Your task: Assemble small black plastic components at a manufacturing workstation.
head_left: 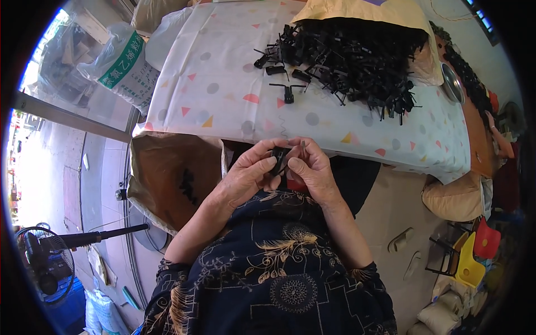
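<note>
Just off the table's near edge, my left hand (255,168) pinches a small black plastic part (278,158) between thumb and fingers. My right hand (314,167) is closed close beside it, thumb against fingers; a thin bit shows at its fingertips, too small to name. On the table (223,103), covered with a white patterned cloth, a large heap of black plastic parts (357,70) with thin arms spills from a yellowish paper sack (385,19). One loose black part (288,94) with two spread arms lies in front of the heap.
An open brown paper sack (149,151) with a few black parts inside stands left of my lap. Farther left are a white woven sack (120,61) and a fan (53,262). A metal bowl (451,82) sits at right, near another person's arm (499,139). Small chairs (468,262) stand lower right.
</note>
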### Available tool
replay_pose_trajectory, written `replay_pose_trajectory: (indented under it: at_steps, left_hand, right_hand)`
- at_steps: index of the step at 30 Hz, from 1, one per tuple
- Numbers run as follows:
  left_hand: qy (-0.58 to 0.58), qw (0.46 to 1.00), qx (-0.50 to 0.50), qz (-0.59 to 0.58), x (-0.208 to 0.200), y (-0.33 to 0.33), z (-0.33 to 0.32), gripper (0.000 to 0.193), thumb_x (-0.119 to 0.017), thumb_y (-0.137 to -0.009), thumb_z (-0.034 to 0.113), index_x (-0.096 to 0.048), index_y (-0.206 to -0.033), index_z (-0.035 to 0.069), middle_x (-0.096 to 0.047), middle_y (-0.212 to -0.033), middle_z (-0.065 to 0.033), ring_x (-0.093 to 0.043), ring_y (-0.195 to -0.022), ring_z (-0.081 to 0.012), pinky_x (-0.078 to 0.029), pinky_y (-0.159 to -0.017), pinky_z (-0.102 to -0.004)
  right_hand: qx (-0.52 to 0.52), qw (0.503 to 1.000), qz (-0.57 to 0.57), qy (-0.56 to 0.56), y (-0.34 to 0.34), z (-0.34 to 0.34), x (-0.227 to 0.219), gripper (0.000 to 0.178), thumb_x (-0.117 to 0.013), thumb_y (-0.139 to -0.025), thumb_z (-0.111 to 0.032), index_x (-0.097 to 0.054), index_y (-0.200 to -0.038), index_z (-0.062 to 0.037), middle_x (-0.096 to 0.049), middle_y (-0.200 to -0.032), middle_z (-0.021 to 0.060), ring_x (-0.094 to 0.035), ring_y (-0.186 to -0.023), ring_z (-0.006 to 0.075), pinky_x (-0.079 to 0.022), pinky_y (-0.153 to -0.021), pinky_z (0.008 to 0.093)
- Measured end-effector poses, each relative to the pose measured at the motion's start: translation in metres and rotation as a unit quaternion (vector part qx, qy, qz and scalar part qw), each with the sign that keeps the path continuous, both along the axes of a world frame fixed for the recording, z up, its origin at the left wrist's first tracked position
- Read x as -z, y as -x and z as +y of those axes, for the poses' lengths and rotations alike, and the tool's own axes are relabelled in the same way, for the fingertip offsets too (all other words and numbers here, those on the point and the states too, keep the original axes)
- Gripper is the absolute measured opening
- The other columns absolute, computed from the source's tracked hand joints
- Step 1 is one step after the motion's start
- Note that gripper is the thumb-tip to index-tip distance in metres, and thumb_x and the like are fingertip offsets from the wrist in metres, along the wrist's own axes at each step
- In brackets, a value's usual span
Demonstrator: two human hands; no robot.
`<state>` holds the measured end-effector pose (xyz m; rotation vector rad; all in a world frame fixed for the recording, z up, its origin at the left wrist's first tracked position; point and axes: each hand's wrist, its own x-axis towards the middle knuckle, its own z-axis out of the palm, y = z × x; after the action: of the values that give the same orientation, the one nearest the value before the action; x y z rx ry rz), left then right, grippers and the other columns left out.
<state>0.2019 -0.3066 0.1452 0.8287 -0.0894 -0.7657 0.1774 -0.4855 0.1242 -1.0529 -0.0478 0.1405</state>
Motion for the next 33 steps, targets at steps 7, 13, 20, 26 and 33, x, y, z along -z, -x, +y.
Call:
replay_pose_trajectory:
  at_steps: [7, 13, 20, 26, 33]
  left_hand:
    - [-0.011, 0.999, 0.046, -0.01, 0.0, 0.004, -0.003, 0.038, -0.048, -0.097, 0.011, -0.043, -0.135, 0.007, -0.058, -0.081, -0.0046, -0.057, -0.061, -0.0103, -0.044, -0.051, -0.0175]
    - [-0.3, 0.892, 0.016, -0.338, -0.007, 0.007, -0.002, 0.041, -0.053, -0.09, 0.001, -0.047, -0.13, 0.004, -0.063, -0.096, -0.013, -0.065, -0.08, -0.0182, -0.053, -0.073, -0.0298]
    - [-0.371, 0.827, -0.104, -0.41, -0.007, 0.012, 0.0, 0.039, -0.056, -0.088, 0.0, -0.05, -0.126, 0.002, -0.063, -0.1, -0.0164, -0.066, -0.087, -0.0224, -0.051, -0.077, -0.0297]
    - [-0.348, 0.862, -0.135, -0.343, 0.005, 0.014, 0.005, 0.038, -0.055, -0.089, 0.0, -0.051, -0.127, 0.002, -0.061, -0.106, -0.0092, -0.057, -0.097, -0.013, -0.045, -0.09, -0.0282]
    - [-0.341, 0.87, -0.145, -0.325, 0.003, 0.015, 0.003, 0.037, -0.055, -0.09, 0.001, -0.052, -0.127, 0.002, -0.06, -0.11, -0.0101, -0.056, -0.1, -0.0142, -0.044, -0.093, -0.0301]
  right_hand:
    - [-0.092, 0.993, 0.068, 0.011, 0.002, -0.01, -0.003, 0.025, -0.066, -0.089, -0.016, -0.057, -0.109, -0.0024, -0.054, -0.075, -0.0032, -0.044, -0.061, 0.0015, -0.037, -0.052, 0.0164]
    - [-0.054, 0.986, -0.02, 0.154, -0.001, -0.008, 0.005, 0.029, -0.064, -0.09, -0.018, -0.057, -0.112, -0.0007, -0.057, -0.087, -0.0022, -0.052, -0.075, 0.0056, -0.046, -0.071, 0.0195]
    - [-0.008, 0.984, 0.015, 0.178, 0.011, 0.019, -0.014, 0.035, -0.049, -0.099, -0.028, -0.051, -0.124, -0.0045, -0.05, -0.073, -0.0028, -0.042, -0.06, 0.0037, -0.033, -0.052, 0.0179]
    - [-0.036, 0.987, 0.077, 0.138, 0.014, 0.036, -0.017, 0.045, -0.041, -0.101, -0.033, -0.039, -0.138, -0.007, -0.044, -0.065, -0.0034, -0.035, -0.051, 0.0037, -0.028, -0.044, 0.0182]
    - [-0.02, 0.987, 0.068, 0.147, 0.013, 0.04, -0.016, 0.044, -0.042, -0.101, -0.032, -0.039, -0.138, -0.0075, -0.042, -0.064, -0.0046, -0.035, -0.05, 0.0031, -0.028, -0.044, 0.0178]
